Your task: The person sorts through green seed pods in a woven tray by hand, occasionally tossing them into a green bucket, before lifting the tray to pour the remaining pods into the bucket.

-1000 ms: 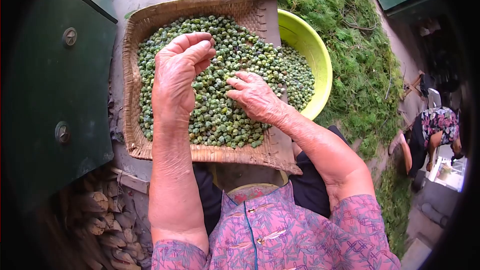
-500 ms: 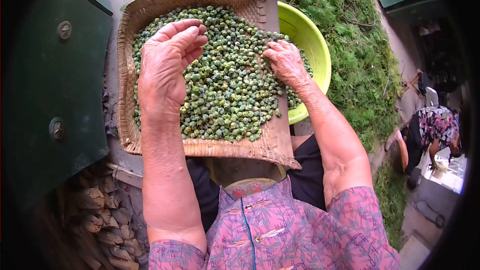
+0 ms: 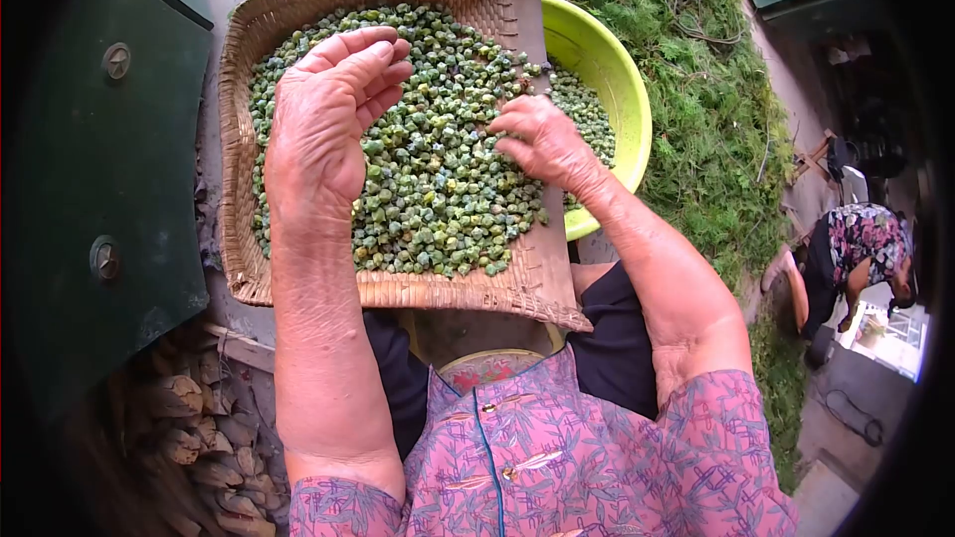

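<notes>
A woven winnowing basket (image 3: 435,300) lies before me, spread with small, knobbly green cones (image 3: 438,209). Above its left half my left hand (image 3: 333,104) is raised, palm inward, the fingers loosely curved and the thumb a little apart from them; I see nothing held in it. My right hand (image 3: 542,142) reaches over the basket's right lip, palm down, with thumb and fingers apart at the edge of the cones. Beneath that lip stands a yellow-green basin (image 3: 629,104) with more such cones inside. Part of the basin is hidden by the basket and my right hand.
Cut green foliage (image 3: 686,129) covers the ground on the right. A dark green metal door or panel (image 3: 119,159) stands at left, with split firewood (image 3: 214,438) below it. At far right a person in a floral top (image 3: 865,239) bends over.
My right hand has drawn left from the basin side onto the basket's lip, its thumb and fingers now spread. The left hand keeps its pose. The whole view has shifted slightly.
</notes>
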`<state>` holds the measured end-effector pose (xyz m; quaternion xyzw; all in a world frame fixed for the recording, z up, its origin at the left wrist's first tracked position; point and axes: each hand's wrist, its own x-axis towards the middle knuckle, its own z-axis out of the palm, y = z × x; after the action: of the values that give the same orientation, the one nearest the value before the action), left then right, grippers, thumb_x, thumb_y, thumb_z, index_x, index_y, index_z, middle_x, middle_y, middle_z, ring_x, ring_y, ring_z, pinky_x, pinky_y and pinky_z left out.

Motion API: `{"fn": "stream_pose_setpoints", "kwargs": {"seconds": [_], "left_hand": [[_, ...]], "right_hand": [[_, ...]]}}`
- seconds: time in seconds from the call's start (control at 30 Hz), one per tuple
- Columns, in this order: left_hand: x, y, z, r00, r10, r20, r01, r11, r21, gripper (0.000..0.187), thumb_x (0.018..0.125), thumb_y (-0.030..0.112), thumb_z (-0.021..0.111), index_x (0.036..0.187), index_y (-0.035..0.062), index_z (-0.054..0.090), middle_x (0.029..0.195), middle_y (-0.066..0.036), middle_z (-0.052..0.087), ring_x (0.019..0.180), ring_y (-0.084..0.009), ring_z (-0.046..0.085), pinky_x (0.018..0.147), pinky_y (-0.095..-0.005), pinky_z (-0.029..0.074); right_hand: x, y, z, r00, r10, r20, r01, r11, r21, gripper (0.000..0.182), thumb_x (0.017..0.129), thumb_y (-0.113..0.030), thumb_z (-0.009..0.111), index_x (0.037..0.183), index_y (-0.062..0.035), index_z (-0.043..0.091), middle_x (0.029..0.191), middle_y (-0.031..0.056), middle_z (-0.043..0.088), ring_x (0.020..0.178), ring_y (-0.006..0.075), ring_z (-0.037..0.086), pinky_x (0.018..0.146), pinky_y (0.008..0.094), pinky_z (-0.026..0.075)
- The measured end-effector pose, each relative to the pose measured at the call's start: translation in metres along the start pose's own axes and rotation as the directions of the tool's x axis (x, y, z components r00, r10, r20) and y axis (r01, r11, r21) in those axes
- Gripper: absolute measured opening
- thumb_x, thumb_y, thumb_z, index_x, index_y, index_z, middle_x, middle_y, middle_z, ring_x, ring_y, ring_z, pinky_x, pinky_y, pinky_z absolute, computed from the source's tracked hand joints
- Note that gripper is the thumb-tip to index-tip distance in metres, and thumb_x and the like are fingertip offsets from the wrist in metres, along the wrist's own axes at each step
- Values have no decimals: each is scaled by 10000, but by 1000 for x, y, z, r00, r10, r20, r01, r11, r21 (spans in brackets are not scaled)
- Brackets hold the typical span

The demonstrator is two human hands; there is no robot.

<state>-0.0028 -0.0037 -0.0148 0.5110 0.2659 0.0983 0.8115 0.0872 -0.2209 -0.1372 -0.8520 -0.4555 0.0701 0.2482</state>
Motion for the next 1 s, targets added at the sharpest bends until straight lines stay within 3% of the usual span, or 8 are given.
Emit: {"fn": "stream_pose_setpoints", "kwargs": {"seconds": [0.07, 0.13, 0.27, 0.5, 0.57, 0.73, 0.83, 1.0], "left_hand": [[1, -1, 0, 1000, 2, 8, -2, 1000, -1, 183, 858, 78, 610, 1021, -3, 623, 941, -95, 662, 824, -159, 632, 790, -284, 507], [1, -1, 1, 1000, 3, 2, -3, 1000, -4, 183, 859, 85, 612, 1021, -1, 624, 940, -96, 662, 820, -159, 633, 788, -283, 507], [-1, 1, 1, 1000, -3, -5, 3, 1000, -6, 179, 862, 87, 611, 1019, 1, 625, 934, -93, 663, 817, -153, 633, 779, -279, 507], [-1, 3, -3, 1000, 0, -12, 0, 1000, -2, 184, 862, 91, 612, 1025, 7, 626, 934, -85, 665, 818, -144, 629, 780, -277, 500], [0, 2, -4, 1000, 2, -6, -2, 1000, 15, 225, 890, 103, 586, 1085, -9, 594, 1009, -119, 657, 874, -171, 640, 807, -299, 513], [0, 2, -3, 1000, 10, -3, -10, 1000, -12, 196, 856, 90, 618, 1032, 4, 624, 940, -84, 665, 819, -146, 628, 779, -281, 495], [1, 1, -3, 1000, 8, 2, -8, 1000, 6, 213, 872, 94, 603, 1061, -5, 608, 977, -104, 660, 850, -164, 634, 800, -294, 503], [0, 1, -1, 1000, 10, 19, -11, 1000, 21, 230, 888, 98, 587, 1089, -13, 593, 1014, -126, 655, 877, -182, 641, 823, -309, 512]], "right_hand": [[-6, -26, 8, 981, -106, 165, 108, 994, -3, 281, 744, -219, 703, 1001, -124, 641, 1027, 59, 571, 1029, 234, 522, 906, 398, 421], [-14, -42, 16, 962, -220, 163, 235, 969, -79, 283, 713, -189, 702, 974, -116, 622, 1047, 70, 546, 1046, 251, 506, 917, 400, 395], [-13, -25, 11, 958, -263, 111, 270, 962, -49, 276, 688, -136, 685, 953, -112, 613, 1033, 70, 537, 1057, 258, 494, 907, 406, 372], [-14, 17, -3, 985, -157, 78, 172, 950, -261, 211, 725, -70, 606, 931, -112, 625, 976, 53, 581, 1050, 252, 514, 949, 390, 374], [-16, 29, -13, 997, -16, 70, 40, 933, -356, 215, 746, -51, 587, 946, -106, 645, 1010, 62, 593, 1055, 256, 524, 956, 392, 379], [-19, 60, -25, 968, 244, -59, -243, 854, -461, 269, 762, -36, 578, 1002, -114, 670, 1166, 106, 580, 1061, 283, 536, 934, 413, 410], [-3, 44, -22, 956, 235, -174, -272, 934, -232, 214, 789, -41, 567, 969, -89, 672, 1087, 110, 590, 1000, 284, 557, 886, 390, 455], [17, 9, 8, 980, 182, -76, -179, 983, 37, 166, 771, -61, 611, 924, -88, 670, 961, 105, 573, 968, 286, 556, 879, 374, 455]]}}
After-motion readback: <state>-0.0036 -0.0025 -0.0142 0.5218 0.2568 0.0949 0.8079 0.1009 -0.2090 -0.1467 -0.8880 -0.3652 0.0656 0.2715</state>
